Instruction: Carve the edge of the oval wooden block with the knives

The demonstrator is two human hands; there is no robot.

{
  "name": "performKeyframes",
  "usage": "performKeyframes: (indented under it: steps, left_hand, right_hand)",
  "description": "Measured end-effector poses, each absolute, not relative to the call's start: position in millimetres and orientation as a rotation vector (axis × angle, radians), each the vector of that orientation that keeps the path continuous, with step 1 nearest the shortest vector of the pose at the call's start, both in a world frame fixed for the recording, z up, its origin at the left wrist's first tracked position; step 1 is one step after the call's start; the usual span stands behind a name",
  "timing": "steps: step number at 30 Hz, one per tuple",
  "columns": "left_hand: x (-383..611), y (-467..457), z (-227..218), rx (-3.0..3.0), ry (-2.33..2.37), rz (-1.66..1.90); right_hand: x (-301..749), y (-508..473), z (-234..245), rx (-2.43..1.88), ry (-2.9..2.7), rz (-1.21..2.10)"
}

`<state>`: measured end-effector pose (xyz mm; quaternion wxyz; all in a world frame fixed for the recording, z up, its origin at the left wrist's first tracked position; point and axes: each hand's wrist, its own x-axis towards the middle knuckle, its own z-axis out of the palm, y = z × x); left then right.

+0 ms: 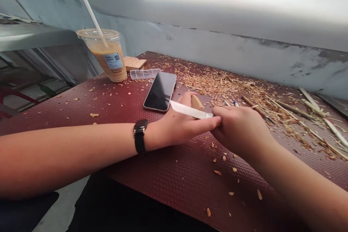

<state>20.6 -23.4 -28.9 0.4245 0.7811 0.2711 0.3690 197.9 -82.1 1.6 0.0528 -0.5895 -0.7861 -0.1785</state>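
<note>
My left hand (181,125), with a black watch (140,136) on the wrist, is closed round a small piece of pale wood (197,103) that sticks up from the fist. My right hand (240,128) is closed on the handle end of a knife. The knife's flat pale blade (190,110) lies across my left hand and against the wood. The left thumb reaches along under the blade toward my right hand. Both hands hover just above the dark red textured table (168,174).
A black phone (161,91) lies face up just beyond my left hand. An iced coffee cup with a straw (108,56), a clear plastic box (145,74) and wood blocks (134,63) stand at the back left. Wood shavings and sticks (272,107) cover the right side.
</note>
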Motion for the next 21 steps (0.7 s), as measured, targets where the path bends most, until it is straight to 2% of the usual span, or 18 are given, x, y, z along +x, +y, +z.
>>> performKeyframes:
  steps: [5,9,17,21]
  left_hand:
    - [19,-31,-21,2.09,0.765,0.815]
    - [22,-33,-21,2.042,0.811,0.796]
    - [26,-29,-36,1.919,0.822,1.038]
    - [26,-27,-37,1.914,0.863,1.09]
  right_hand:
    - [205,-82,14,-1.839,-2.604,-0.541]
    - [205,-80,12,-1.916,-2.559,-0.511]
    - [189,-90,1,-2.164,-2.246,-0.558]
    - [184,-90,1,-2.262,-2.15,-0.436]
